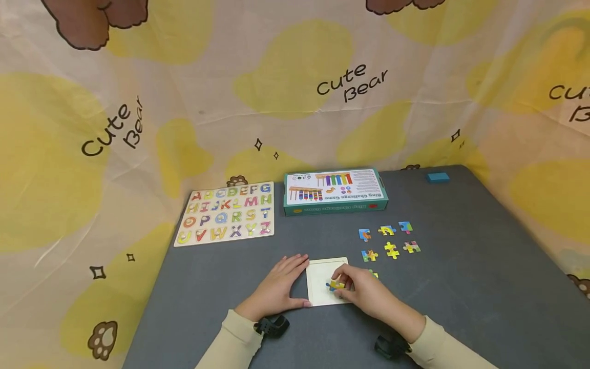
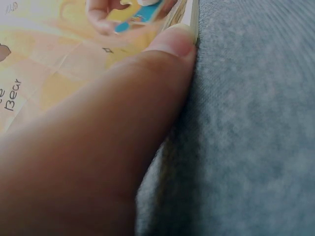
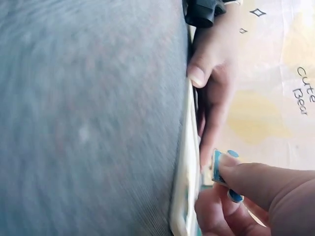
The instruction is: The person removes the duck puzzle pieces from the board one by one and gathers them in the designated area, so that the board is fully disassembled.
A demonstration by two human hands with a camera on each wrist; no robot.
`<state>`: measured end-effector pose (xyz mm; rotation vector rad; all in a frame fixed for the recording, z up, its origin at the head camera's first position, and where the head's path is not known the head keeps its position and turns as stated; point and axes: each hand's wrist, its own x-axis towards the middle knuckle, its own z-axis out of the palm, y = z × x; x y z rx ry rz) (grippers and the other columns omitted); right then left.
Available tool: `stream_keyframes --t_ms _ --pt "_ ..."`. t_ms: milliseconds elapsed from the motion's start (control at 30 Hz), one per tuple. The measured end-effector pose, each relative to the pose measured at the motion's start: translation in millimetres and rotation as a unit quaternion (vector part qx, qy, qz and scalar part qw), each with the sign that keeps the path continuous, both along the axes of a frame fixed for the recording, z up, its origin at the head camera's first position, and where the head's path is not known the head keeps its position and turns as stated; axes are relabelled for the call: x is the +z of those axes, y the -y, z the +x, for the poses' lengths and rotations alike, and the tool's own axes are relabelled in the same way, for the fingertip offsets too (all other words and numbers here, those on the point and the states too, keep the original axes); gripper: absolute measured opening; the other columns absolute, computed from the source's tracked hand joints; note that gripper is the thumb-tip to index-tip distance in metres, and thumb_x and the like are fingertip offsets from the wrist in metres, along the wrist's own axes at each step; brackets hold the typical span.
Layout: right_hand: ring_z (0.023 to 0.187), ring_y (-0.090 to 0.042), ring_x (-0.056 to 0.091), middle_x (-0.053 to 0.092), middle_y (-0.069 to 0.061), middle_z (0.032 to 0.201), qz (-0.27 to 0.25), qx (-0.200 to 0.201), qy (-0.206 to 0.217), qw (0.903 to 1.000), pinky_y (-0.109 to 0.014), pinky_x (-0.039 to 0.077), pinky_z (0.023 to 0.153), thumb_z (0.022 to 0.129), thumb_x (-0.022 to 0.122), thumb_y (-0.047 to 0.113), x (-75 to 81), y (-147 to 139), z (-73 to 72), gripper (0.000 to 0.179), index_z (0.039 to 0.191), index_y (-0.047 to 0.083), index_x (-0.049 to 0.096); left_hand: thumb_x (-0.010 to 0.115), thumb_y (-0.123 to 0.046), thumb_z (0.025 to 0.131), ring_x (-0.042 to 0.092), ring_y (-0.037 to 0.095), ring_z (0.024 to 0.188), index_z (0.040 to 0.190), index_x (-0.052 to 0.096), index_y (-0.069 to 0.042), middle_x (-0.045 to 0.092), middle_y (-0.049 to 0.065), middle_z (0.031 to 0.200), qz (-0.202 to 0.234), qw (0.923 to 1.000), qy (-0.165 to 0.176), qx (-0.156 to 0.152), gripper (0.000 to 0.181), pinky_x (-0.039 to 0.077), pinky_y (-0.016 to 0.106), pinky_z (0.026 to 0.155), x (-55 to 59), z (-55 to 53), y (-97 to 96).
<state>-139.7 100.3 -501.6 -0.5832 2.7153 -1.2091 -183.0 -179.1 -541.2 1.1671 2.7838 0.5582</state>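
A pale square puzzle tray (image 1: 319, 294) with a raised rim lies flat on the dark grey table. My left hand (image 1: 280, 287) rests at its left side, thumb and fingers spread, with the thumb tip touching the near left corner; the left wrist view shows this thumb (image 2: 170, 46) against the tray's edge. Over the tray, my right hand (image 1: 364, 291) pinches a yellow and blue jigsaw piece (image 1: 335, 286) between thumb and fingers. In the right wrist view the piece (image 3: 217, 167) is tilted, its blue side showing. The right hand hides the tray's right part.
Several loose jigsaw pieces (image 1: 391, 250) lie right of the tray, one partly behind my right hand. An alphabet board (image 1: 224, 213) lies at the back left. Beside it stands a Ring Challenge Game box (image 1: 335, 191). A small blue block (image 1: 438, 178) sits at the far right.
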Motion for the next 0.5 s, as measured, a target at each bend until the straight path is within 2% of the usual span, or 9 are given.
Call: stream_keyframes --t_ms 200,367,500 --pt "0.07 -0.004 0.054 0.058 0.01 0.08 0.0 -0.043 -0.026 0.9987 -0.023 0.051 0.06 0.083 0.088 0.005 12.6 -24 -2.7 0.032 0.098 0.014 0.061 0.078 -0.06 0.089 0.022 0.022 0.158 0.164 0.035 -0.008 0.029 0.004 0.171 -0.001 1.0 0.007 -0.001 0.101 0.014 0.045 0.13 0.8 0.4 -0.1" --pt "0.07 -0.007 0.059 0.065 0.008 0.081 -0.001 -0.08 -0.04 0.996 -0.024 0.054 0.059 0.082 0.088 0.001 17.8 -49 -6.3 0.029 0.092 0.013 0.064 0.078 -0.06 0.089 0.021 0.022 0.158 0.164 0.034 -0.008 0.028 0.003 0.171 -0.003 1.0 0.007 -0.001 0.102 0.013 0.045 0.13 0.7 0.0 -0.1" --pt "0.072 -0.008 0.062 0.069 0.007 0.085 0.004 -0.094 -0.055 0.994 -0.024 0.056 0.062 0.083 0.086 -0.001 18.2 -68 -8.1 0.023 0.093 0.012 0.07 0.078 -0.061 0.089 0.022 0.022 0.158 0.164 0.034 -0.008 0.028 0.003 0.171 -0.002 1.0 0.005 -0.002 0.102 0.014 0.046 0.13 0.1 -0.5 0.0"
